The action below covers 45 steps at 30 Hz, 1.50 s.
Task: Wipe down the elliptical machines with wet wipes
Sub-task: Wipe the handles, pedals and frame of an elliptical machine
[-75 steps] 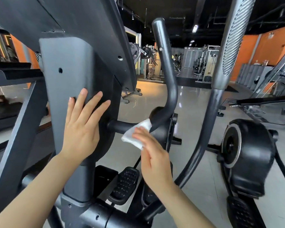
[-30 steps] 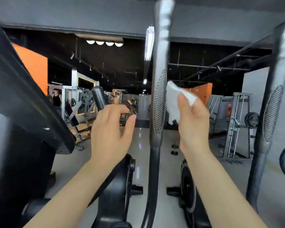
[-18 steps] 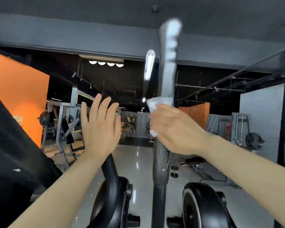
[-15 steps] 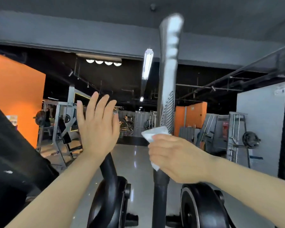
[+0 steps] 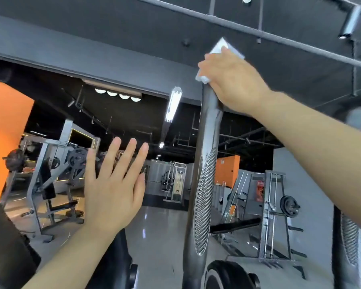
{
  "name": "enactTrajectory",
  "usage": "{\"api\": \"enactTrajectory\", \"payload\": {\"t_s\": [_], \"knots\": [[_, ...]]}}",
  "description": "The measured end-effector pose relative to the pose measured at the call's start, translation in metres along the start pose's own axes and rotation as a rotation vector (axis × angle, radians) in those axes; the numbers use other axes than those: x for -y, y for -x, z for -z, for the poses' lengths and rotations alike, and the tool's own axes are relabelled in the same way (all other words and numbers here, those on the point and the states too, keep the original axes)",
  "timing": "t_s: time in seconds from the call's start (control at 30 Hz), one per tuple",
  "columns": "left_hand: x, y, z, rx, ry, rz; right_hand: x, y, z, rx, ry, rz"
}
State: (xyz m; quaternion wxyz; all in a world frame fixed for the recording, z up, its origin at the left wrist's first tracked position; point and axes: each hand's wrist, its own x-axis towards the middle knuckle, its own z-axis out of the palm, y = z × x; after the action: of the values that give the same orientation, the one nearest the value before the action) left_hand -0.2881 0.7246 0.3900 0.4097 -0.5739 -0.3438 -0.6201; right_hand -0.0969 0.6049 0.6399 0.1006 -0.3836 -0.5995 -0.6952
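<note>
The elliptical's tall dark handle bar (image 5: 204, 184), with a ribbed grip panel, rises through the middle of the head view. My right hand (image 5: 233, 80) is wrapped around its top end, pressing a white wet wipe (image 5: 223, 47) against it; the bar's tip is hidden under hand and wipe. My left hand (image 5: 113, 188) hovers to the left of the bar with flat, spread fingers, holding nothing and touching nothing.
The machine's black body (image 5: 6, 247) fills the lower left. A second ribbed handle bar (image 5: 348, 247) stands at the right edge, and a black flywheel housing (image 5: 229, 274) sits low. Weight racks (image 5: 275, 215) and benches stand behind on the shiny floor.
My right hand has slid the wipe up the handle bar from its middle to its top end. My left hand stays raised and spread; the view has tilted upward.
</note>
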Motion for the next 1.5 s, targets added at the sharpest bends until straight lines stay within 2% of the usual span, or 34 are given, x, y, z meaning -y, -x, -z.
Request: {"api": "enactTrajectory", "payload": {"t_s": [0.1,0.2,0.27,0.33,0.43,0.5,0.57,0.67,0.8,0.93,1.07,1.13,1.2,1.3,1.37,1.5], "knots": [[-0.001,0.0,0.0,-0.002,-0.007,0.007,0.045,0.041,-0.009,0.002,-0.205,-0.039],[-0.001,0.001,0.002,0.01,-0.007,0.0,0.093,0.087,-0.005,0.117,-0.358,0.131],[0.001,0.002,0.002,0.021,0.009,-0.006,0.101,0.098,-0.002,0.144,-0.381,0.215],[0.002,0.003,0.0,0.012,0.013,-0.001,0.08,0.078,0.003,0.004,-0.314,0.223],[0.002,0.002,-0.001,0.002,0.015,-0.015,0.025,0.02,0.007,-0.329,-0.078,0.039],[0.001,0.001,-0.001,0.008,0.002,-0.033,0.003,0.0,0.001,-0.233,-0.131,-0.132],[0.0,0.003,-0.001,0.023,0.005,-0.043,0.006,0.009,-0.012,-0.138,-0.359,-0.269],[0.003,0.003,-0.001,0.034,0.006,-0.043,0.044,0.042,-0.024,-0.223,-0.676,-0.448],[0.002,0.003,0.0,0.067,0.015,-0.033,0.094,0.081,-0.024,-0.228,-0.947,-0.541],[0.001,0.003,0.003,0.091,0.014,-0.031,0.108,0.103,0.0,-0.161,-1.06,-0.558],[0.0,0.003,0.003,0.066,0.036,-0.042,0.067,0.055,0.009,-0.404,-0.969,-0.825],[0.001,0.003,0.003,0.065,0.045,-0.042,0.054,0.023,0.004,-0.422,-1.049,-0.922],[0.003,0.003,0.002,0.06,0.045,-0.033,0.058,0.009,-0.009,-0.422,-1.16,-0.938],[0.002,0.002,0.0,0.05,0.044,-0.03,0.077,0.022,-0.019,-0.475,-1.151,-0.946],[0.001,0.001,-0.001,0.074,0.034,-0.025,0.096,0.042,-0.025,-0.45,-1.118,-0.922],[-0.001,0.001,0.006,0.169,0.034,-0.008,0.124,0.084,-0.016,-0.329,-1.211,-0.909]]}}
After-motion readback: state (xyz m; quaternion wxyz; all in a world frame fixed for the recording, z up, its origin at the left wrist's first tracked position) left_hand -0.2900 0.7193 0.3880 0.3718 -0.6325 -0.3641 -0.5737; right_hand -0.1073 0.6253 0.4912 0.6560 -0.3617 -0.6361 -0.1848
